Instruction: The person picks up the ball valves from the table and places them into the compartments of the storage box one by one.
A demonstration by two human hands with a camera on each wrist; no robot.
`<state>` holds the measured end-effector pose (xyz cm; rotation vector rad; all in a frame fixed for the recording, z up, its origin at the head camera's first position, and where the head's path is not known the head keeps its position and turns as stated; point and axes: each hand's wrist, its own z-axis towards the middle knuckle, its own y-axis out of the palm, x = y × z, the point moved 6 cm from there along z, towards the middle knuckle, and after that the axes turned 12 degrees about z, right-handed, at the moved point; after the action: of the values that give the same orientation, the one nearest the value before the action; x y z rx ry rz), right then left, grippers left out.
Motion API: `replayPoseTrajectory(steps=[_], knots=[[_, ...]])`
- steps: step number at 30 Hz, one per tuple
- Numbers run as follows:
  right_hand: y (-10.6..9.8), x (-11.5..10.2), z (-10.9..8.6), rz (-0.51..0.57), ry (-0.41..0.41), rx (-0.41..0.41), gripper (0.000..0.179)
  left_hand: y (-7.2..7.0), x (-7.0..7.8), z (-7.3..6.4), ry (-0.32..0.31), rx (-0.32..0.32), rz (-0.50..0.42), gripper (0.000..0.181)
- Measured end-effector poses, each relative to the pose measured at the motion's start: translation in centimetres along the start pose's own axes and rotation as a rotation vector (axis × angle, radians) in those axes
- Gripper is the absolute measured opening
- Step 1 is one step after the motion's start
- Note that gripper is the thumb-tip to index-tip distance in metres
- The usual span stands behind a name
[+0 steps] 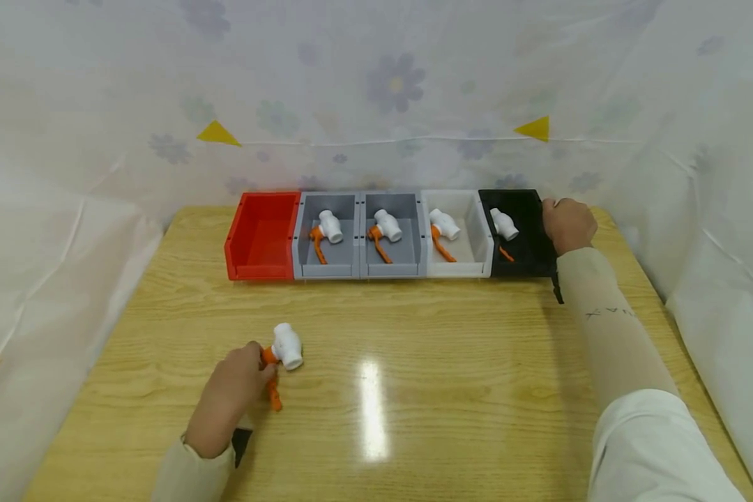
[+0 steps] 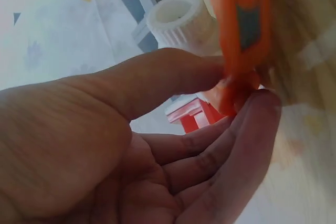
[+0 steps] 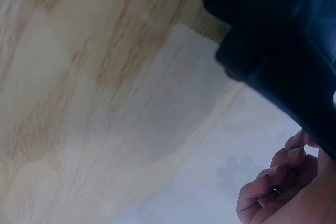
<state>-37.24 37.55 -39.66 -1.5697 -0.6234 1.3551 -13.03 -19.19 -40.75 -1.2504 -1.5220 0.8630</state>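
My left hand [image 1: 229,394] pinches a white ball valve [image 1: 287,347] by its orange handle, low over the table left of centre. In the left wrist view, thumb and fingertips [image 2: 260,108] close on the orange handle [image 2: 244,24], with the valve's white ribbed end [image 2: 181,19] behind. Far right, my right hand [image 1: 569,224] grips the outer side wall of a black bin [image 1: 530,226]. The right wrist view has its curled fingers [image 3: 262,184] at that bin's edge. Inside the black bin lies another white valve [image 1: 504,224] with an orange handle.
A row of joined bins stands along the table's back: a red bin [image 1: 266,237] without a valve, two grey bins [image 1: 345,258] and a white bin [image 1: 473,240], one valve in each of these three. Patterned sheeting [image 1: 376,84] hangs behind the wooden table [image 1: 445,362].
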Motion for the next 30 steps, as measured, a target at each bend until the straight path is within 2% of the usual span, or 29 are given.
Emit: replayPoseTrajectory(steps=[4,13,22,30], knots=[[0.1,0.1,0.1,0.007,-0.005,-0.002,0.069,-0.1,-0.3,0.1,-0.007,0.009,-0.021,0.021],[0.1,0.2,0.3,-0.004,0.011,-0.007,0.068,0.4,-1.1,0.7,0.004,0.015,-0.136,0.027],[0.0,0.1,0.0,0.012,-0.009,-0.006,0.064,0.4,-1.6,1.3,0.023,0.02,-0.157,0.03],[0.0,0.1,0.0,0.014,-0.014,-0.006,0.065,-0.4,-1.6,1.3,0.033,0.029,-0.163,0.031]])
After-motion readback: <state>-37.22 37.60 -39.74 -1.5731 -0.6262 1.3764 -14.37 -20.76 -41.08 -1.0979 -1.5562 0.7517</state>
